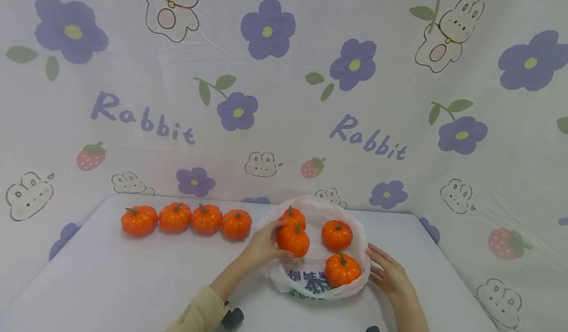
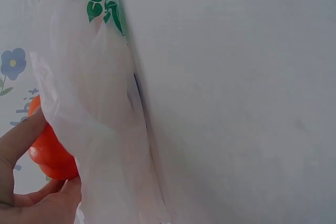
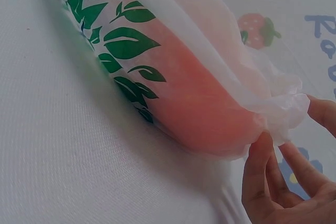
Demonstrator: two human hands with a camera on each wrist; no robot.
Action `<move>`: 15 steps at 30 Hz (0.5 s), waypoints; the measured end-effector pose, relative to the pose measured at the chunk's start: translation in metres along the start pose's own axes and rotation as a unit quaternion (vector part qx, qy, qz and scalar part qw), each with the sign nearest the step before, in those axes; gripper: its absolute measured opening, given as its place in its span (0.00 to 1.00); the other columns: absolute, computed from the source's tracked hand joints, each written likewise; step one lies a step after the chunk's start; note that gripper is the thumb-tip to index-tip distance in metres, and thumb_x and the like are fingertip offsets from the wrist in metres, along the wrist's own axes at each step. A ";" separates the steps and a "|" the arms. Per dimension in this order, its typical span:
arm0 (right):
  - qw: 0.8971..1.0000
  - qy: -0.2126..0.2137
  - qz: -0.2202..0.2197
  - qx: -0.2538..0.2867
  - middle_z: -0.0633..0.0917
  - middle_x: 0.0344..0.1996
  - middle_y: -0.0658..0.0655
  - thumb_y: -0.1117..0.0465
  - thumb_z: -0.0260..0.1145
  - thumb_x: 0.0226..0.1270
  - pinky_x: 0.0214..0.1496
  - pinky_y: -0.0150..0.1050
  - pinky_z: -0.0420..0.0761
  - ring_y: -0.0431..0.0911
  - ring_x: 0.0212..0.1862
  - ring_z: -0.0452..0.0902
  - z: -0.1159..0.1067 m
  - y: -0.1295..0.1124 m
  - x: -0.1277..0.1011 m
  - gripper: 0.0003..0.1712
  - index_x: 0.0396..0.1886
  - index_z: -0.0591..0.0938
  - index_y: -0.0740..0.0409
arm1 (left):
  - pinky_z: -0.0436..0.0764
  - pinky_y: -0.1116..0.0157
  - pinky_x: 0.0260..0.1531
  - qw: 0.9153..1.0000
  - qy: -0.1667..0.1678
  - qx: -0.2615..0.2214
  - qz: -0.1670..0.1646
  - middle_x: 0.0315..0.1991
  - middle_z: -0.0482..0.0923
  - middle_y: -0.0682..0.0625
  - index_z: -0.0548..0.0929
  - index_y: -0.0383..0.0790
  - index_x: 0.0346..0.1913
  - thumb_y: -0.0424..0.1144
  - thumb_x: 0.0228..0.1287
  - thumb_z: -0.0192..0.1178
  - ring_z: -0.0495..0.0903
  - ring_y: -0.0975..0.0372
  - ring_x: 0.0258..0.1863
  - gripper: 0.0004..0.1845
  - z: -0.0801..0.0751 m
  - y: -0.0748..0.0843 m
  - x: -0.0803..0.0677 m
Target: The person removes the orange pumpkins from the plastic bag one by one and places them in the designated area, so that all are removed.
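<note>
A white plastic bag [image 1: 271,273] with green leaf print stands with its mouth spread wide on the table. My left hand [image 1: 265,245] grips a small orange pumpkin [image 1: 294,242] at the bag's left rim, thumb on the near side and fingers behind. In the left wrist view, that pumpkin [image 2: 53,156] shows partly behind the bag's wall. Inside the bag are 3 more pumpkins: one [image 1: 293,215] just behind the held one, one [image 1: 337,235] at the back right and one [image 1: 342,271] at the front right. My right hand [image 3: 289,182] pinches the bag's right rim.
Several matching pumpkins [image 1: 206,219] stand in a row along the table's back left. A patterned cloth [image 1: 284,85] hangs behind the white table [image 1: 111,277]. A small dark object [image 1: 232,317] shows by the left sleeve.
</note>
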State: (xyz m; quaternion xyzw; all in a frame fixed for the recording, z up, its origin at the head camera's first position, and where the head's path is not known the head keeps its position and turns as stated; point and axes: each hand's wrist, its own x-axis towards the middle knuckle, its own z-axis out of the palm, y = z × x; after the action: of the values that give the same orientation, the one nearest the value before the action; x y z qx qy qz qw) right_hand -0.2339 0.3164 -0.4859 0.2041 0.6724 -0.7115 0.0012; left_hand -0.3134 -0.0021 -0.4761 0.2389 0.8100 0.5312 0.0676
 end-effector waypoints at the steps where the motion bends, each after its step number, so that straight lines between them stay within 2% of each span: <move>1: 1.000 0.000 0.001 0.001 0.58 0.76 0.58 0.40 0.68 0.60 0.74 0.49 0.68 0.48 0.61 0.70 0.000 0.000 0.000 0.49 0.76 0.60 0.53 | 0.69 0.50 0.69 1.000 -0.001 -0.004 0.002 0.74 0.62 0.41 0.64 0.40 0.71 0.37 0.51 0.74 0.63 0.48 0.73 0.44 -0.002 0.000 -0.001; 3: 1.000 -0.002 0.002 0.001 0.58 0.76 0.58 0.40 0.69 0.60 0.75 0.49 0.67 0.49 0.62 0.69 0.000 0.000 0.000 0.50 0.76 0.59 0.52 | 0.68 0.50 0.69 1.000 -0.005 -0.017 0.008 0.74 0.61 0.41 0.64 0.39 0.72 0.36 0.51 0.74 0.62 0.48 0.74 0.44 -0.006 0.000 -0.004; 5: 1.000 -0.002 0.002 -0.001 0.58 0.76 0.58 0.40 0.69 0.60 0.73 0.47 0.70 0.48 0.61 0.70 0.000 0.000 0.000 0.50 0.76 0.59 0.52 | 0.67 0.50 0.69 0.999 -0.007 -0.031 0.009 0.74 0.61 0.42 0.63 0.40 0.72 0.35 0.51 0.74 0.61 0.48 0.74 0.45 -0.010 0.001 -0.006; 8: 1.000 -0.002 -0.002 -0.003 0.60 0.75 0.56 0.41 0.68 0.61 0.63 0.39 0.76 0.45 0.57 0.73 0.000 0.000 -0.001 0.48 0.76 0.61 0.52 | 0.67 0.50 0.70 0.999 -0.005 -0.047 0.008 0.74 0.61 0.42 0.64 0.40 0.71 0.35 0.50 0.75 0.61 0.48 0.74 0.44 -0.016 0.000 -0.008; 11: 1.000 -0.003 -0.006 -0.005 0.61 0.74 0.55 0.42 0.68 0.62 0.55 0.32 0.78 0.42 0.53 0.75 0.000 0.000 -0.002 0.45 0.74 0.63 0.51 | 0.66 0.51 0.70 0.998 0.003 -0.056 0.005 0.73 0.63 0.42 0.66 0.41 0.70 0.36 0.49 0.75 0.61 0.48 0.74 0.44 -0.023 -0.003 -0.010; 15: 1.000 -0.005 -0.006 -0.003 0.60 0.74 0.55 0.42 0.68 0.62 0.54 0.30 0.77 0.42 0.52 0.75 0.000 0.000 -0.004 0.44 0.74 0.64 0.50 | 0.66 0.51 0.70 0.998 0.014 -0.067 -0.003 0.73 0.63 0.41 0.66 0.41 0.69 0.35 0.49 0.75 0.62 0.48 0.74 0.43 -0.032 -0.009 -0.013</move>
State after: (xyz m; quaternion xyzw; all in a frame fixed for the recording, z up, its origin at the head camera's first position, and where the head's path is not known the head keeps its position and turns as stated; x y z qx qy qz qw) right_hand -0.2302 0.3157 -0.4845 0.1963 0.6755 -0.7108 0.0003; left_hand -0.3161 -0.0377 -0.4719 0.2245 0.7741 0.5873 0.0736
